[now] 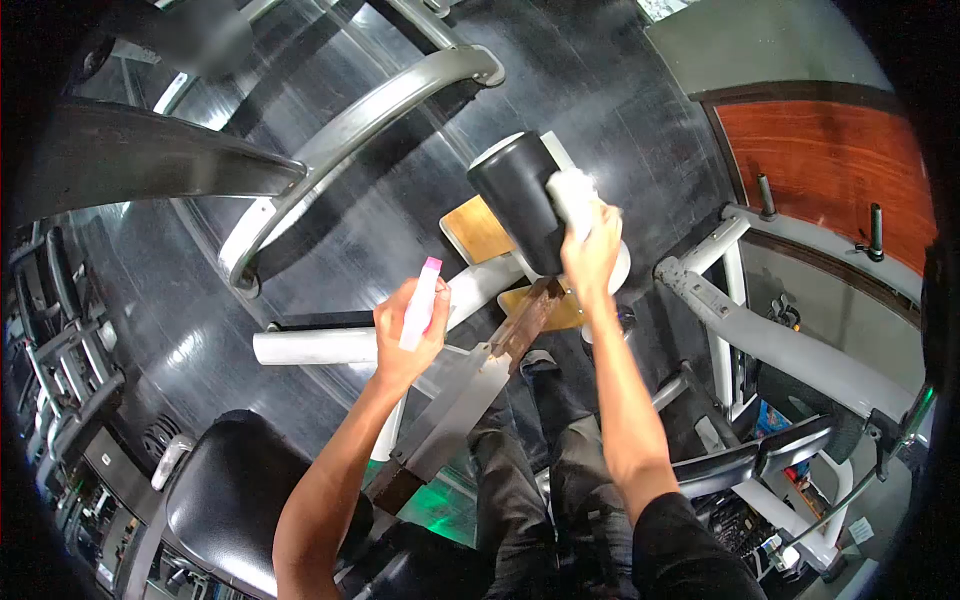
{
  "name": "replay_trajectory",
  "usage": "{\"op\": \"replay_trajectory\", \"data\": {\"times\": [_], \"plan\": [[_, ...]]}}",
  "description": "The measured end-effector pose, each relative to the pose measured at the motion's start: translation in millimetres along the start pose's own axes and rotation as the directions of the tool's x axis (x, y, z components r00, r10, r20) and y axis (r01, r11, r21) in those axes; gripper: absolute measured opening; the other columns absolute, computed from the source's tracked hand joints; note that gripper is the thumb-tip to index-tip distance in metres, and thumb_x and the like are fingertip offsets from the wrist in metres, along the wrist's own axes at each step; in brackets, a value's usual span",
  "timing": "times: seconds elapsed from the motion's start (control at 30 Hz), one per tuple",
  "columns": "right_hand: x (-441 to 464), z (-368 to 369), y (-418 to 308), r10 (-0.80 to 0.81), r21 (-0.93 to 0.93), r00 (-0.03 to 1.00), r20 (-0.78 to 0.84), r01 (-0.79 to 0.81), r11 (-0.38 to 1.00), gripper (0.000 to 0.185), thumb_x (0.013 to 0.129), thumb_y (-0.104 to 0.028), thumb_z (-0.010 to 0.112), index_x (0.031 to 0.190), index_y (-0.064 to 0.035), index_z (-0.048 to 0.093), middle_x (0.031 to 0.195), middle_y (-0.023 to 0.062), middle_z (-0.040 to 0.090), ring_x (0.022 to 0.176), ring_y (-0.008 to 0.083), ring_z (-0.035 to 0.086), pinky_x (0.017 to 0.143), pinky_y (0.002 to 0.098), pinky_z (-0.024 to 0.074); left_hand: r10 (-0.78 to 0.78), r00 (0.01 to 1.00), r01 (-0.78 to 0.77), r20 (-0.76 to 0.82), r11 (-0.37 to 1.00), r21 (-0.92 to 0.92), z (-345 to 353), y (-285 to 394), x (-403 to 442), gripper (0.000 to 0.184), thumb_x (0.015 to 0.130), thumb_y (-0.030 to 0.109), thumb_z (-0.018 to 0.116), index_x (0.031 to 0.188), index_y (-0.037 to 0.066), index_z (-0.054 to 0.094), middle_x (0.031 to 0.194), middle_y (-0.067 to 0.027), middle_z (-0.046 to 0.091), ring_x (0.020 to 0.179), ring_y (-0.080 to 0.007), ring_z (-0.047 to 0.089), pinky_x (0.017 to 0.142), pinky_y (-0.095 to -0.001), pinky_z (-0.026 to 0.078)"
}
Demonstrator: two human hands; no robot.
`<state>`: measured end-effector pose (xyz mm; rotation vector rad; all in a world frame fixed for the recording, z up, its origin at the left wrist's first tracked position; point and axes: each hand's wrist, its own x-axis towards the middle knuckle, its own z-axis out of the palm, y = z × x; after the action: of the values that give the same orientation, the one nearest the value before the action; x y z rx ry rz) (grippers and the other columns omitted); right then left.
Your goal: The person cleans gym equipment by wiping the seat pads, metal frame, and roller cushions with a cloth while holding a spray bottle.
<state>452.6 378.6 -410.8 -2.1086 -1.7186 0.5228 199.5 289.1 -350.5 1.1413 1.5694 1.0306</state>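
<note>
My left hand point(408, 325) is closed around what looks like a spray bottle, whose white head point(418, 312) with a pink tip points away from me; the rest of the bottle is hidden below. In my right hand point(592, 250) is a bunched white cloth point(572, 195), pressed against the right side of a black padded cushion point(520, 195) on an exercise machine. Beneath the cushion runs the machine's grey and rusty metal beam point(480, 385). Two wooden-topped plates point(478, 230) sit low by the cushion.
A curved silver frame point(370, 115) stands on the dark floor at upper left. A black seat point(235, 490) is at lower left. To the right are a pale machine frame point(770, 335) with pegs and black pads point(715, 467). My legs straddle the area beside the beam.
</note>
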Motion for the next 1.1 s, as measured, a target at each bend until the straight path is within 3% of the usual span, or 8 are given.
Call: {"op": "replay_trajectory", "data": {"times": [0.13, 0.27, 0.47, 0.57, 0.8, 0.9, 0.97, 1.1], "plan": [[-49, -10, -19, -0.281, -0.118, 0.957, 0.074, 0.289, 0.950, 0.085, 0.057, 0.011, 0.067, 0.133, -0.0252, 0.062, 0.143, 0.0189, 0.045, 0.128, 0.0415, 0.043, 0.111, 0.0481, 0.0375, 0.015, 1.000, -0.016, -0.024, 1.000, -0.015, 1, -5, -1, 0.005, 0.091, 0.006, 0.066, 0.090, 0.001, 0.064, 0.074, -0.0096, 0.067, 0.061, -0.0189, 0.066, 0.058, -0.0303, 0.052], [-34, -2, -24, -0.354, -0.125, 0.935, 0.027, 0.355, 0.927, 0.085, 0.060, 0.012, 0.067, 0.136, -0.0259, 0.059, 0.150, 0.0196, 0.039, 0.137, 0.0419, 0.039, 0.113, 0.0473, 0.0367, 0.018, 1.000, -0.018, 0.008, 1.000, 0.006, -1, -9, 1, 0.005, 0.092, 0.004, 0.065, 0.093, 0.000, 0.063, 0.081, -0.0091, 0.067, 0.061, -0.0141, 0.064, 0.056, -0.0274, 0.051], [42, 25, -87, -0.394, -0.053, 0.919, -0.021, 0.393, 0.918, 0.077, 0.068, 0.012, 0.060, 0.135, -0.0254, 0.057, 0.146, 0.0187, 0.043, 0.136, 0.0389, 0.040, 0.106, 0.0456, 0.0449, 0.052, 0.996, -0.056, 0.069, 0.996, 0.064, -3, -7, 0, 0.007, 0.095, 0.005, 0.063, 0.096, -0.001, 0.061, 0.084, -0.0073, 0.068, 0.057, -0.0084, 0.062, 0.051, -0.0241, 0.050], [44, 27, -83, -0.388, -0.039, 0.922, -0.007, 0.387, 0.921, 0.076, 0.069, 0.012, 0.061, 0.134, -0.0261, 0.057, 0.146, 0.0167, 0.044, 0.136, 0.0374, 0.041, 0.107, 0.0449, 0.0444, -0.028, 1.000, 0.027, 0.011, 0.999, 0.020, -1, 1, 1, 0.005, 0.090, 0.006, 0.067, 0.089, 0.001, 0.065, 0.072, -0.0098, 0.065, 0.058, -0.0190, 0.063, 0.057, -0.0307, 0.050], [-56, -46, -3, -0.407, -0.123, 0.896, 0.178, 0.431, 0.894, 0.078, 0.059, 0.013, 0.065, 0.127, -0.0248, 0.065, 0.141, 0.0127, 0.052, 0.131, 0.0354, 0.048, 0.108, 0.0436, 0.0428, 0.070, 0.997, -0.071, 0.022, 0.996, 0.044, 0, -7, 0, 0.008, 0.094, 0.008, 0.064, 0.091, 0.001, 0.063, 0.075, -0.0058, 0.066, 0.055, -0.0093, 0.063, 0.050, -0.0248, 0.049], [-57, -82, -13, -0.317, -0.201, 0.897, 0.308, 0.387, 0.900, 0.074, 0.063, 0.012, 0.062, 0.130, -0.0209, 0.062, 0.136, 0.0149, 0.057, 0.124, 0.0368, 0.054, 0.106, 0.0426, 0.0439, 0.078, 0.996, -0.080, 0.035, 0.996, 0.042, -3, -4, 3, 0.009, 0.094, 0.008, 0.065, 0.090, 0.001, 0.063, 0.073, -0.0056, 0.066, 0.054, -0.0096, 0.063, 0.050, -0.0251, 0.050], [-49, -103, -32, 0.160, 0.325, 0.914, 0.373, -0.291, 0.900, 0.064, 0.071, 0.008, 0.058, 0.131, -0.0147, 0.057, 0.125, 0.0172, 0.064, 0.115, 0.0348, 0.063, 0.102, 0.0406, 0.0455, 0.073, 0.996, -0.076, 0.055, 0.996, 0.053, -4, -3, 4, 0.009, 0.094, 0.008, 0.065, 0.089, 0.001, 0.064, 0.072, -0.0056, 0.066, 0.054, -0.0097, 0.063, 0.050, -0.0253, 0.050], [-1, -91, -36, -0.074, 0.422, 0.949, 0.306, -0.066, 0.904, 0.050, 0.078, 0.000, 0.058, 0.128, -0.0059, 0.058, 0.119, 0.0178, 0.065, 0.114, 0.0303, 0.063, 0.099, 0.0382, 0.0460, 0.070, 0.996, -0.073, 0.053, 0.995, 0.064, -4, -4, 4, 0.009, 0.094, 0.008, 0.065, 0.090, 0.000, 0.064, 0.071, -0.0053, 0.065, 0.054, -0.0102, 0.063, 0.050, -0.0257, 0.050]]}}
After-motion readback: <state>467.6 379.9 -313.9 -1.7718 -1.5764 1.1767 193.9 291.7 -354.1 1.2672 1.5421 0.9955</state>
